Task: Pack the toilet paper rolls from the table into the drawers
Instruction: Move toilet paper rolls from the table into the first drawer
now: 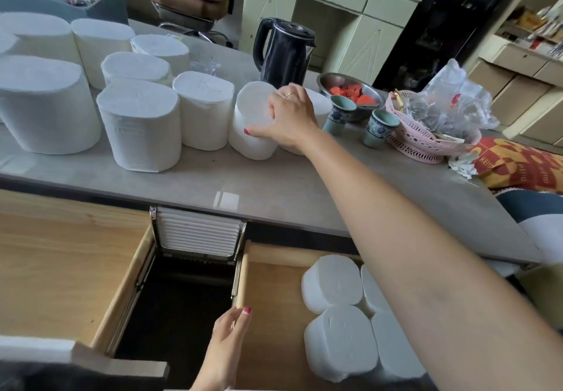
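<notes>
Your right hand (291, 116) reaches across the grey table (274, 186) and closes its fingers (275, 107) around the top edge of a toilet paper roll (253, 122), thumb pressed to the roll's near side; the roll stands on the table, tipped slightly toward you. Another roll (320, 107) sits just behind your hand, mostly hidden by it.

Your left hand (227, 339) rests on the left wall of the right drawer (268, 299), fingers together along the wooden edge and closed on nothing.

That drawer stands open below the table edge and holds 4 rolls (332, 281) packed upright against each other along its right side, partly covered by your forearm. The left drawer (70, 268) is also pulled out, its wooden floor bare where it shows.

On the table to the left, at least 7 more rolls (140, 125) stand upright in a loose cluster, several of them touching.

Behind your right hand stands a black electric kettle (283, 52), with a steel bowl (350, 89) of red fruit pieces beside it. 2 blue-patterned cups (338, 114) stand near the bowl, and a pink basket (426, 143) holding crumpled clear plastic sits at the table's right.
</notes>
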